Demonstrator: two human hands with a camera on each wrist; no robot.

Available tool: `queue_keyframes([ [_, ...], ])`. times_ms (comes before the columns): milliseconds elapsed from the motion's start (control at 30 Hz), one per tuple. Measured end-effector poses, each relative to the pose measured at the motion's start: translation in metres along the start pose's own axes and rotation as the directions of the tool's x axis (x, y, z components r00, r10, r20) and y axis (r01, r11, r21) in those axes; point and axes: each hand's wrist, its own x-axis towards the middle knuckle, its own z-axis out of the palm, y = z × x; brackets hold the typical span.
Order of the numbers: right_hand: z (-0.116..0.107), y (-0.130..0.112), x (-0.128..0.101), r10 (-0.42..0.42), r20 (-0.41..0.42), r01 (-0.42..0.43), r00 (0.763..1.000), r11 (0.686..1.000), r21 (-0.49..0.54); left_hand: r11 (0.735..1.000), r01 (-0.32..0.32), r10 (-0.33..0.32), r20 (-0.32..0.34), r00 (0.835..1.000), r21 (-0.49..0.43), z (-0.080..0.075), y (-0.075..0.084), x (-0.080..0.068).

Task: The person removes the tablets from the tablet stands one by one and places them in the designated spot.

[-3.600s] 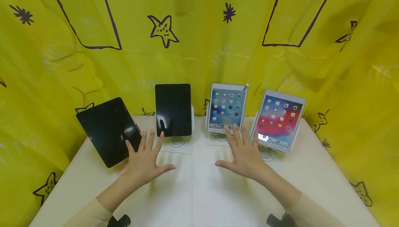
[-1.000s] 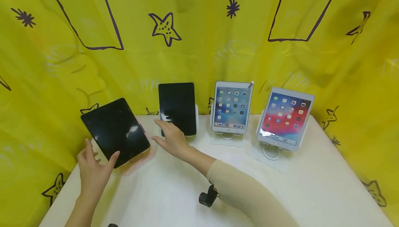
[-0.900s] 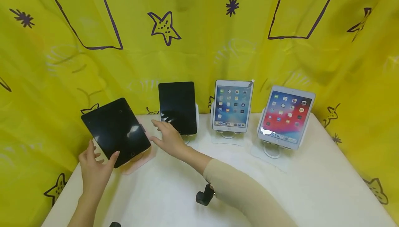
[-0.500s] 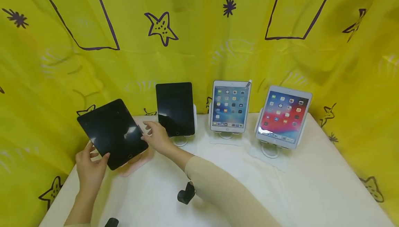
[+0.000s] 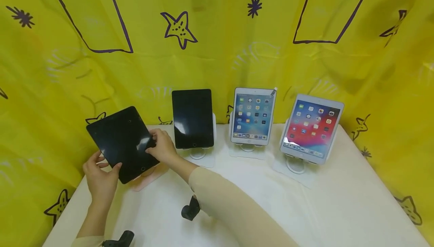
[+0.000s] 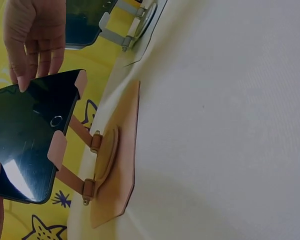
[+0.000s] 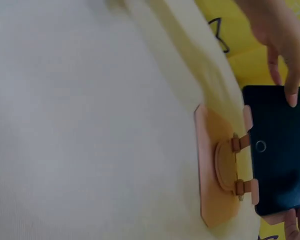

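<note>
A black tablet with a dark screen leans, turned at an angle, on a pink folding stand at the table's left. My left hand pinches its left edge near the lower corner, thumb on the screen and fingers behind. On the opposite edge my right hand pinches it the same way, thumb on the glass. The stand's two pink hooks hold the tablet's bottom edge on either side of the round home button. Most fingers of both hands are hidden behind the tablet.
A second black tablet, a white tablet with a blue home screen and a white one with a red and blue screen stand on white stands. A yellow patterned curtain hangs behind the white table.
Both hands were spread open over the table at first. The left went to the black tablet's left edge; the right crossed leftward and took its right edge. The tablet stays on its stand.
</note>
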Motion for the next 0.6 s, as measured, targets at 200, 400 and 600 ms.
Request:
queue_keyframes([
  [200,0.001,0.002,0.002,0.040,-0.010,-0.037,0.999,0.983,0.181,0.999,-0.034,0.033,0.006,0.999,0.028,0.000,-0.003,-0.005],
  [400,-0.009,0.017,0.003,-0.076,0.053,0.061,0.996,0.970,0.234,0.968,-0.195,0.196,-0.010,0.981,-0.160,0.001,-0.012,-0.009],
  [600,-0.017,0.026,0.003,-0.246,0.115,0.224,0.963,0.959,0.173,0.907,-0.359,0.370,0.009,0.929,-0.220,-0.005,-0.024,-0.010],
])
